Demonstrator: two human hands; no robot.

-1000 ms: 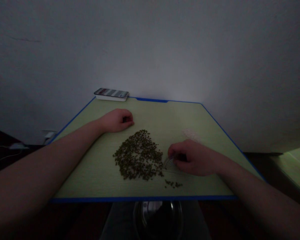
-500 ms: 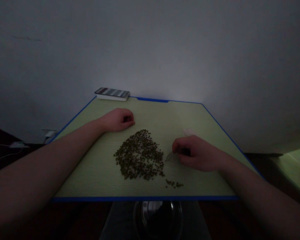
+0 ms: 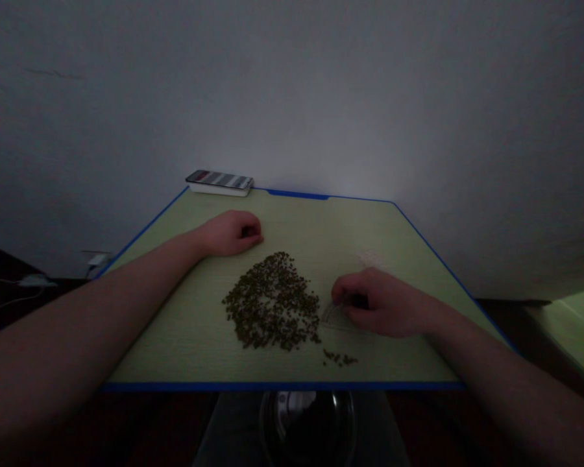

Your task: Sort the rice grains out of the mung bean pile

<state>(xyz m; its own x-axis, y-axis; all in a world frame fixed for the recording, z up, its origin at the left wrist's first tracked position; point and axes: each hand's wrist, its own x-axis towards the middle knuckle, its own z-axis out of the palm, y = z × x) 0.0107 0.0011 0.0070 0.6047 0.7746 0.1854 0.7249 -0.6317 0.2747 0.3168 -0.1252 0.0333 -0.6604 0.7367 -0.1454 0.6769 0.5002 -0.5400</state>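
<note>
A spread pile of small green-brown dried bits (image 3: 267, 305), like peppercorns or seeds, lies in the middle of the table. My right hand (image 3: 382, 301) is closed just right of it, thumb and forefinger pinching what looks like thin tweezers (image 3: 327, 313). Their tips point at the pile's right edge; much of their length is hidden by the fingers and dim light. My left hand (image 3: 231, 232) rests on the table behind the pile, fingers curled in, and I see nothing in it. A few loose bits (image 3: 339, 358) lie nearer the front edge.
The pale table (image 3: 175, 350) has a blue rim and stands against a grey wall. A phone (image 3: 219, 178) lies on a white box (image 3: 219, 190) at the back left. A faint pale patch (image 3: 370, 258) is behind my right hand. Below the front edge, a shiny metal bowl (image 3: 307, 425) sits on the lap.
My right hand has shifted slightly left and toward me, and the tweezers have changed angle beside the pile. My left hand has stayed in place.
</note>
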